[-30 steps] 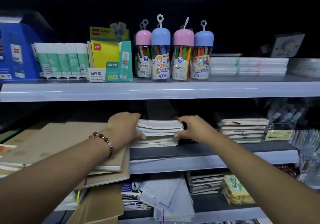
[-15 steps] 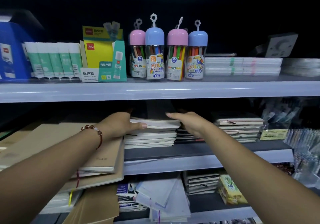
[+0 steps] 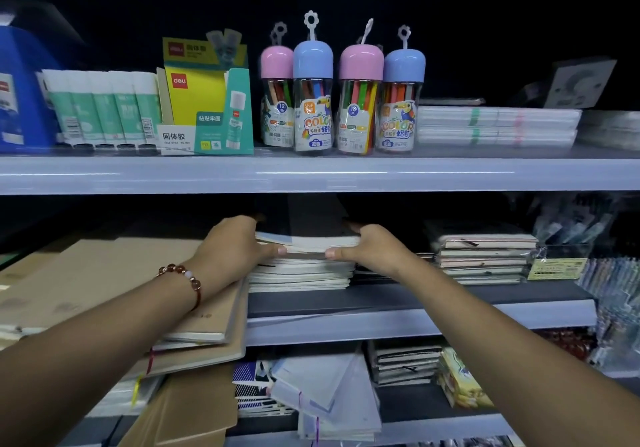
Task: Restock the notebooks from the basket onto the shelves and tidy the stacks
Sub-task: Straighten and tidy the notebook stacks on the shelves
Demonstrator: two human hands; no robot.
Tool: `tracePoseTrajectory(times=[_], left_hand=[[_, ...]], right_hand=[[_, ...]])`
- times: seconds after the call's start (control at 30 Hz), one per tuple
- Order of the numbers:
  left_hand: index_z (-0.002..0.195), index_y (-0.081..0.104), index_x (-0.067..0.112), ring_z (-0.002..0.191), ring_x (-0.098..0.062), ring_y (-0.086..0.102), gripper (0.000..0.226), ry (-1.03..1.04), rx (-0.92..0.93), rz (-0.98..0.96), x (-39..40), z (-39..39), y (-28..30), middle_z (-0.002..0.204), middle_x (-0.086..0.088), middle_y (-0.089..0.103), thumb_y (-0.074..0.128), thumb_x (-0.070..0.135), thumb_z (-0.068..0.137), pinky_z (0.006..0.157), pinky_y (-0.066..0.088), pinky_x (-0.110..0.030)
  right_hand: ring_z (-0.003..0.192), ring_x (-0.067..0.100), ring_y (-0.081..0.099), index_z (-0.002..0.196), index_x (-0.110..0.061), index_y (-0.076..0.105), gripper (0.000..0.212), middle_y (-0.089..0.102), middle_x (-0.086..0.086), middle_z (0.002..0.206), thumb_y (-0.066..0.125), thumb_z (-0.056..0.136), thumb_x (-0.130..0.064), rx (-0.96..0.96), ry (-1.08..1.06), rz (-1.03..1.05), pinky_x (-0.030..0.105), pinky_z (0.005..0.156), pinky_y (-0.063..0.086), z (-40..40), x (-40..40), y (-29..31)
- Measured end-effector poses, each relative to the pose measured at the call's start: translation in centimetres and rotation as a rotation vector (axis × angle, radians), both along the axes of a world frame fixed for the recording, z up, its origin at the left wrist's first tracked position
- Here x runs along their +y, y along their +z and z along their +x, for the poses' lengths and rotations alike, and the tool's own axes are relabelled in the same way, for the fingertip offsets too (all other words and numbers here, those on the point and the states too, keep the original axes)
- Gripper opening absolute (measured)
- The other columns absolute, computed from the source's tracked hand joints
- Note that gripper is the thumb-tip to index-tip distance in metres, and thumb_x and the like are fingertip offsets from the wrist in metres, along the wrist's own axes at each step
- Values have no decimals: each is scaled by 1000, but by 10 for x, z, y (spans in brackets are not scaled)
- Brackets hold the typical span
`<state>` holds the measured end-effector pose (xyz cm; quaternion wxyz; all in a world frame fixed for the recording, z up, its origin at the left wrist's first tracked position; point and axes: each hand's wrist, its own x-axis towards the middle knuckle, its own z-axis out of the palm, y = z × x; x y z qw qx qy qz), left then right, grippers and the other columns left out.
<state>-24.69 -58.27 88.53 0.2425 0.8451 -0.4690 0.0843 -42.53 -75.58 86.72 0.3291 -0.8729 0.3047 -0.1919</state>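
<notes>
White notebook stack (image 3: pixel 301 266) sits mid-frame on the middle shelf (image 3: pixel 415 318), front edge just behind the shelf lip. Both hands clamp its top few books. Left hand (image 3: pixel 232 249) at the stack's 9 o'clock side, thumb laid along the front edge, fingers curled over the top toward the back. Right hand (image 3: pixel 370 249) at 3 o'clock, thumb likewise on the front edge, fingers wrapped over the far corner. Each grips the stack, squaring it, by my reading.

Progress: this pile looks nearly even, lower books a touch stepped. The second stack (image 3: pixel 485 259) at 3 o'clock is fairly neat. The brown kraft notebooks (image 3: pixel 114 291) at 9 o'clock sprawl and overhang the shelf, untidied. Loose notebooks (image 3: pixel 322 394) at 6 o'clock on the lower shelf lie fanned and crooked. The basket is not in view, so what remains to restock I cannot tell.

Both forearms reach up and forward, converging; beaded bracelet (image 3: pixel 187 280) on the left wrist.
</notes>
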Motion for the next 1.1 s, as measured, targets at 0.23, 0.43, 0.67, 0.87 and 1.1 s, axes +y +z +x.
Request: tracePoseTrajectory(times=[0.23,0.43,0.67,0.87,1.1], left_hand=[[125,63,5,97,-27,63,68,59,11,17,-4,-2,2,98,-10,68,74,55,81,74,46,-29],[120,68,5,97,-23,66,63,66,299,-58,-5,9,2,102,-10,72,80,49,77,83,51,-28],[104,68,6,94,-24,65,47,7,269,76,-7,0,-1,95,-4,67,76,47,82,73,44,-26],[100,61,12,100,-32,62,35,150,-280,167,0,-9,-1,106,-11,68,67,44,89,76,43,-32],[114,57,14,104,-30,62,48,56,-262,237,13,-10,5,110,-10,67,63,54,88,77,44,-32]], right_hand=[[92,17,67,126,-9,65,95,73,5,103,75,59,-76,14,-82,-110,31,84,53,6,9,-1],[66,22,57,67,-11,60,44,56,0,61,60,93,-46,-207,-227,51,26,55,39,15,14,-3],[70,25,56,77,0,64,22,58,9,72,57,90,-16,-283,-311,226,29,60,39,19,8,-6],[87,19,62,98,-9,62,41,65,2,96,75,83,-44,-97,-103,54,32,72,48,9,8,-12],[92,24,52,102,-15,53,32,53,9,107,58,96,-46,146,-85,-254,31,73,38,5,21,-9]])
